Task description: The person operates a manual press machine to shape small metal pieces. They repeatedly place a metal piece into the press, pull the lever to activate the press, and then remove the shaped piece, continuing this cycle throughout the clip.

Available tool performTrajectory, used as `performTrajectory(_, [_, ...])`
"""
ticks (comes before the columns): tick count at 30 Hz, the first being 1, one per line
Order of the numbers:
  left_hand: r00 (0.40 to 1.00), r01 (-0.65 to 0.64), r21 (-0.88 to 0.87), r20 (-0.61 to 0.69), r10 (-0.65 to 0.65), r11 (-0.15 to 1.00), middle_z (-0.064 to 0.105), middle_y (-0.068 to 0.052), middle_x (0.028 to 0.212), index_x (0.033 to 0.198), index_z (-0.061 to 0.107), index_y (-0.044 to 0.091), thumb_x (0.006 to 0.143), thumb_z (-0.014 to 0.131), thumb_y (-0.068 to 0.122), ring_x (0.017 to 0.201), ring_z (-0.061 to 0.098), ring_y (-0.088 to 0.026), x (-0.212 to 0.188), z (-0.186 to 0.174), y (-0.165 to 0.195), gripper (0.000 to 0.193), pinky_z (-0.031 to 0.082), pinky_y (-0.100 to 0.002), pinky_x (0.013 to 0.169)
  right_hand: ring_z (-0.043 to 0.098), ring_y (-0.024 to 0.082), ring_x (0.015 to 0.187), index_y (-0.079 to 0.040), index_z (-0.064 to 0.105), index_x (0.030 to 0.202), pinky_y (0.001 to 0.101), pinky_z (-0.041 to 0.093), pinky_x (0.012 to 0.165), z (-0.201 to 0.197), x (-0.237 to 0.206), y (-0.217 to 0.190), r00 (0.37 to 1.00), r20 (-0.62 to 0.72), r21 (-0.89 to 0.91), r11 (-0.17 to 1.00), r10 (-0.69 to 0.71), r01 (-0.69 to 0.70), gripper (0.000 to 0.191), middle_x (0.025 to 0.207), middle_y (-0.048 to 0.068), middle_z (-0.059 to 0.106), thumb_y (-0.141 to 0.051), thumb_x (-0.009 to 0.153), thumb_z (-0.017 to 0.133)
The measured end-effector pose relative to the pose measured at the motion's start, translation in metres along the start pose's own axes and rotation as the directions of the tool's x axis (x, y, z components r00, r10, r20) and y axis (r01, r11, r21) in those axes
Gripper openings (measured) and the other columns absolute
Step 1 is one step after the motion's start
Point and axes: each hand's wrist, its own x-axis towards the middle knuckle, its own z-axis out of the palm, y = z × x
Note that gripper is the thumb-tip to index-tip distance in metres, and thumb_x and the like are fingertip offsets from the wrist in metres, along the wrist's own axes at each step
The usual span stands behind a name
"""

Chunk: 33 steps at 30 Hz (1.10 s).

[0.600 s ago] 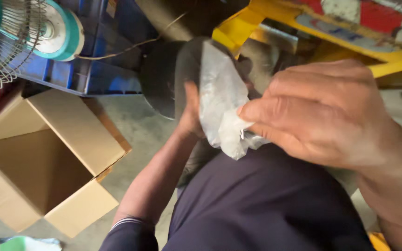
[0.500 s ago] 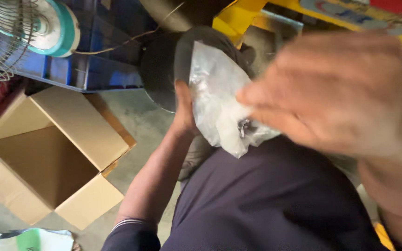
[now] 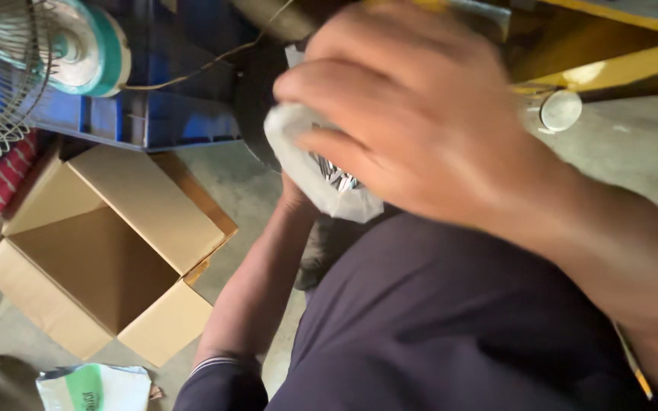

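Note:
My right hand [image 3: 420, 129] fills the upper middle of the view, its fingers closed over the top of a small clear plastic bag [image 3: 310, 171]. Small shiny metal parts [image 3: 336, 179] show through the bag near its lower end. My left hand [image 3: 295, 199] comes up from below and holds the bag from behind. Only its wrist and heel show; the fingers are hidden by the bag and my right hand. My dark purple shirt [image 3: 436, 320] lies under both arms.
An open cardboard box [image 3: 100, 259] stands on the concrete floor at the left. Behind it are a blue crate [image 3: 161, 106] and a teal and white fan [image 3: 9, 68]. A yellow metal frame [image 3: 618, 53] runs along the top right. A white and green bag [image 3: 93, 388] lies bottom left.
My right hand has slid left over the bag and now covers most of it. The bag is more bunched up. The view has shifted a little.

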Motion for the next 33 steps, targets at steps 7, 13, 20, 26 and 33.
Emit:
performTrajectory(7, [0.999,0.026,-0.002,-0.04,-0.026,1.0,0.052,-0.017,0.152,0.158,0.038,0.001,0.103,0.027,0.073,0.135,0.055,-0.032,0.003,-0.013,-0.007,0.091,0.043,-0.047,0.119,0.073,0.022,0.083,-0.003,0.075,0.107,0.0353,0.059,0.074,0.005,-0.06,-0.014,0.836,0.394,0.211,0.847,0.383,-0.488,0.021,0.105,0.006,0.073,-0.006,0.089,0.065])
performTrajectory(13, [0.97,0.227,0.031,-0.098,-0.223,0.973,0.052,-0.019,0.152,0.155,0.04,-0.002,0.098,0.021,0.078,0.137,0.054,-0.032,0.002,-0.016,-0.033,0.1,0.041,-0.043,0.119,0.072,0.026,0.082,-0.004,0.073,0.083,0.0422,0.057,0.077,0.077,-0.078,0.031,0.67,0.578,-0.285,0.885,0.466,-0.369,0.014,0.096,0.009,0.072,-0.012,0.09,0.063])
performTrajectory(20, [0.949,0.308,-0.012,-0.074,-0.308,0.951,0.053,-0.019,0.148,0.155,0.039,0.002,0.102,0.02,0.073,0.135,0.053,-0.034,-0.001,-0.008,-0.044,0.091,0.041,-0.047,0.117,0.072,0.027,0.083,-0.004,0.072,0.087,0.0426,0.057,0.077,0.093,-0.074,0.035,0.73,0.498,-0.255,0.884,0.468,-0.392,0.012,0.097,0.01,0.072,-0.013,0.091,0.064])
performTrajectory(26, [0.957,0.29,-0.068,-0.009,-0.292,0.954,0.052,-0.017,0.152,0.157,0.039,0.003,0.103,0.019,0.072,0.137,0.052,-0.032,-0.001,0.004,-0.04,0.09,0.04,-0.044,0.119,0.072,0.028,0.084,-0.004,0.071,0.09,0.043,0.057,0.078,0.098,-0.071,0.032,0.749,0.49,-0.204,0.894,0.445,-0.398,0.012,0.097,0.011,0.072,-0.014,0.091,0.064])
performTrajectory(33, [0.963,0.267,-0.106,-0.017,-0.27,0.958,0.051,-0.016,0.152,0.157,0.039,0.004,0.104,0.022,0.069,0.137,0.051,-0.032,0.002,0.016,-0.028,0.085,0.041,-0.047,0.118,0.072,0.03,0.086,-0.004,0.07,0.093,0.0434,0.057,0.078,0.095,-0.073,0.022,0.802,0.433,-0.14,0.909,0.412,-0.392,0.012,0.098,0.012,0.072,-0.015,0.092,0.065])
